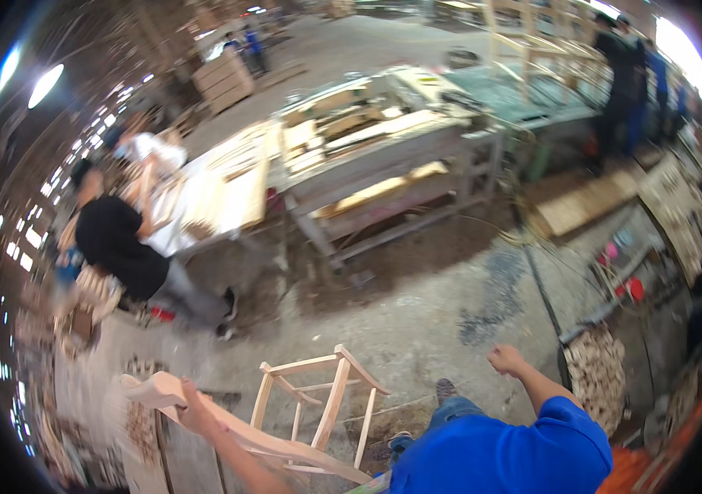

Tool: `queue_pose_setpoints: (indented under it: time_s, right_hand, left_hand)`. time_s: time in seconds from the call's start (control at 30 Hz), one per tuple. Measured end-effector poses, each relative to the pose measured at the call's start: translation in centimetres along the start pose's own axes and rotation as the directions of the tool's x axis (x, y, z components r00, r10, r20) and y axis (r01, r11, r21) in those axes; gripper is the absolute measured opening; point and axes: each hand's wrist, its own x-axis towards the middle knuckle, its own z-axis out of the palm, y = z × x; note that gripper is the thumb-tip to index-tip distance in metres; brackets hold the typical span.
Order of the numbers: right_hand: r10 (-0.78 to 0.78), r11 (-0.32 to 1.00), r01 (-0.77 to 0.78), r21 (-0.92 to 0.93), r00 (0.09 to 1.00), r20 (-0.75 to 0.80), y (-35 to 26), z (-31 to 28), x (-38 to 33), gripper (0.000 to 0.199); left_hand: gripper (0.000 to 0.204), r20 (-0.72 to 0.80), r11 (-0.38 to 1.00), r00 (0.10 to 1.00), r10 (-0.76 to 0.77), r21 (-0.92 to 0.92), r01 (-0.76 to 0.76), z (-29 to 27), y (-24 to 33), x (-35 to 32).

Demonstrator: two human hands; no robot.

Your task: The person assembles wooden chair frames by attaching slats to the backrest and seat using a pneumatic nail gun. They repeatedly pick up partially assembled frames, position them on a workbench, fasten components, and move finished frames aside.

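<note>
My left hand (197, 412) is wrapped round a long, curved, pale wooden rail (260, 438) at the lower left. That rail seems to belong to a bare wooden chair frame (333, 407), whose legs and thin crossbars show just beyond it; the joint between them is hard to make out. Away from the chair, my right hand (508, 361) is held out over the concrete floor with its fingers curled in, and nothing shows in it. The lower end of the rail is partly hidden beside my blue shirt.
A workbench (384, 156) loaded with boards stands ahead. At the left, a person in a black shirt (112, 243) works at a table (235, 177) of wooden slats. A dark line (544, 296) crosses the floor at right, near a pile of wood pieces (596, 375).
</note>
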Motion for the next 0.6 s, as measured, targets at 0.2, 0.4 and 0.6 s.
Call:
queue_pose_setpoints:
  time_s: [0.2,0.4,0.6]
  right_hand:
    - [0.058,0.897,-0.005,0.442,0.993,-0.105,3.9,-4.3,5.6,0.046]
    - [0.026,0.237,-0.21,0.949,0.977,0.21,2.8,-11.7,6.3,0.061]
    - [-0.145,-0.002,0.166,0.986,0.976,-0.165,1.6,-18.8,-0.1,0.038]
  left_hand:
    - [0.031,0.506,0.942,0.843,0.181,-0.336,0.0,9.6,12.4,-11.0]
    - [0.044,0.742,0.809,0.519,0.425,-0.568,0.149,14.7,23.5,-18.2]
    - [0.056,0.586,0.585,-0.023,0.81,-0.806,0.087,16.4,36.0,-24.4]
